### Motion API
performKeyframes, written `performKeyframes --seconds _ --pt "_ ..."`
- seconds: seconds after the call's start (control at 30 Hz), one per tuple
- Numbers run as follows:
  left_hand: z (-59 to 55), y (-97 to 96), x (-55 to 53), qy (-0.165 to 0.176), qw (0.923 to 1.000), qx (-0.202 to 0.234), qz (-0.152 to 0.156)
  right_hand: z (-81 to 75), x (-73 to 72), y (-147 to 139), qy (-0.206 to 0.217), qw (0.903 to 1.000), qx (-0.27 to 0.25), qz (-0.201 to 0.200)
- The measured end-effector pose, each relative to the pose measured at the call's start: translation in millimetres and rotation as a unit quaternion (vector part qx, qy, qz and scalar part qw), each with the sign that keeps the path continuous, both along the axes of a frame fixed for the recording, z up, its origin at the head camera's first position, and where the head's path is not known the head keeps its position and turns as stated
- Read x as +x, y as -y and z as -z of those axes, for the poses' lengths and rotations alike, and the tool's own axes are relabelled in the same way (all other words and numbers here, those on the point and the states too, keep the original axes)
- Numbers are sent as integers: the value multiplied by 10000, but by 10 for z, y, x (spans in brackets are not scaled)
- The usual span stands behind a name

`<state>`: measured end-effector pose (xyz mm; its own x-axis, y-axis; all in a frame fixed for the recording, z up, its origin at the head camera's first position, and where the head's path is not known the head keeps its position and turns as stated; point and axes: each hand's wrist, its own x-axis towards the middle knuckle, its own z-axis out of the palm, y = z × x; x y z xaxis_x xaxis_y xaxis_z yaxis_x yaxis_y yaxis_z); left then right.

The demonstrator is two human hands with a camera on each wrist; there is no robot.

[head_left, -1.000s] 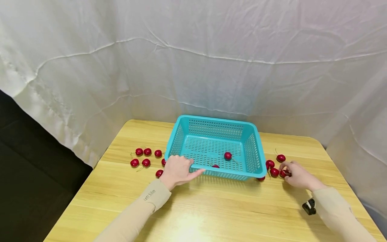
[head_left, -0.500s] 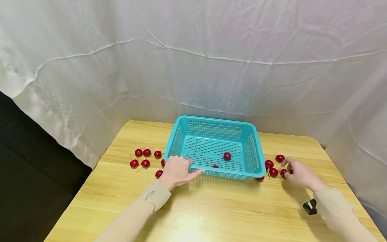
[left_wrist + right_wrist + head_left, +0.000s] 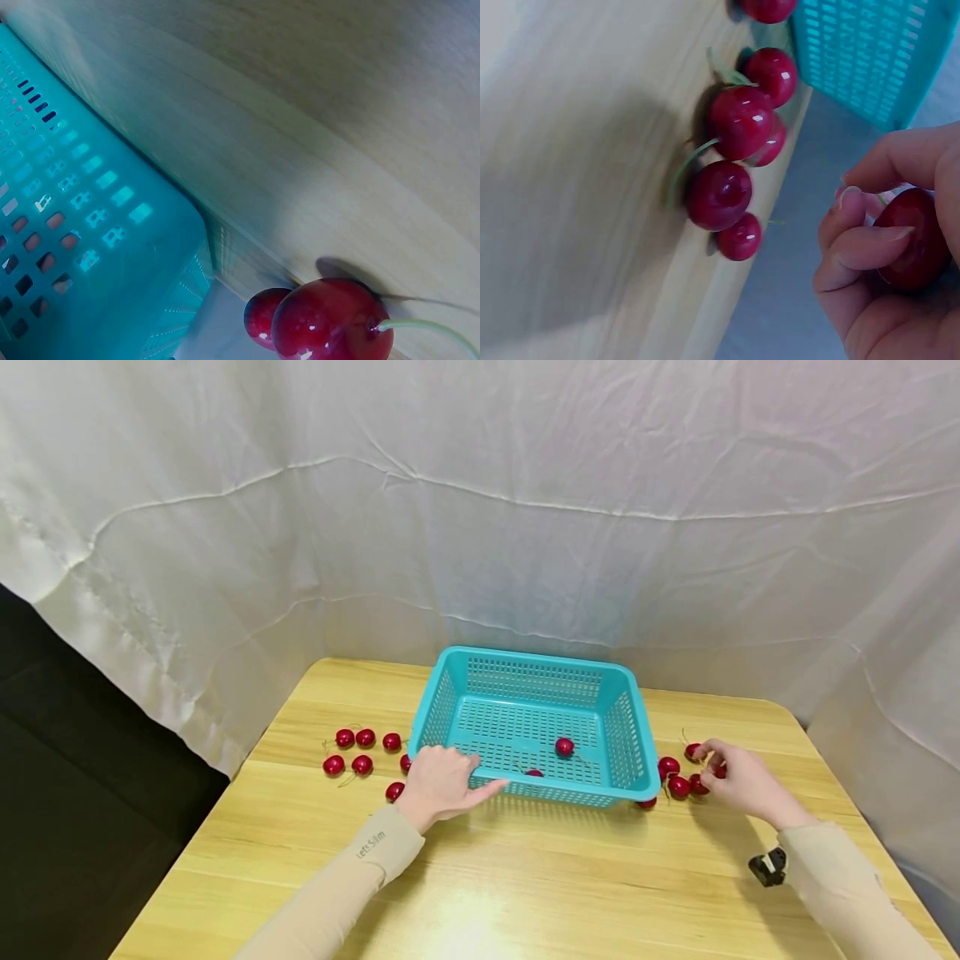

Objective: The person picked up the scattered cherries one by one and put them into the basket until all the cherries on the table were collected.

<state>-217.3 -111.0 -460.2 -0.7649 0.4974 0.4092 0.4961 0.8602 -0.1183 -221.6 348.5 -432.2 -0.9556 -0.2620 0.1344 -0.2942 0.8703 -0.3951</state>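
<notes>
My left hand [image 3: 444,783] grips the near rim of a turquoise plastic basket [image 3: 536,653] at its left corner, fingers over the edge. Two red cherries lie in the basket, one [image 3: 565,747] in full sight and one partly behind the near rim. My right hand [image 3: 742,785] is over the cherries to the right of the basket. In the right wrist view its curled fingers hold a cherry [image 3: 915,240], raised off the table. Several stemmed cherries [image 3: 718,195] lie close together beside it. The left wrist view shows the basket wall [image 3: 135,247] and two cherries [image 3: 330,322].
To the left of the basket several cherries [image 3: 362,766] lie on the wooden table [image 3: 540,893]. One cherry [image 3: 647,803] is partly under the basket's right front corner. A pale curtain [image 3: 480,552] hangs behind the table. A black device [image 3: 768,867] is at the right wrist.
My right hand has shifted slightly up and right, and a cherry now shows raised in its fingers. The left hand and the basket have stayed in place.
</notes>
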Motion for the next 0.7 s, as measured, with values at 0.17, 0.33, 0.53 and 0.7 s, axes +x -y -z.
performKeyframes --seconds 0.17,0.33,0.53,0.7 --pt "-11 4 6 -42 10000 -16 -8 -146 -24 90 -144 9998 -147 -87" --pt "6 3 -4 -104 9999 11 32 -289 -42 188 -595 9978 -206 -188" --pt "10 2 -2 -92 10000 -2 20 -440 -46 375 -1037 9939 -303 -201" --pt "-10 6 5 -80 10000 -50 7 -552 -37 577 -1350 9895 -406 -328"
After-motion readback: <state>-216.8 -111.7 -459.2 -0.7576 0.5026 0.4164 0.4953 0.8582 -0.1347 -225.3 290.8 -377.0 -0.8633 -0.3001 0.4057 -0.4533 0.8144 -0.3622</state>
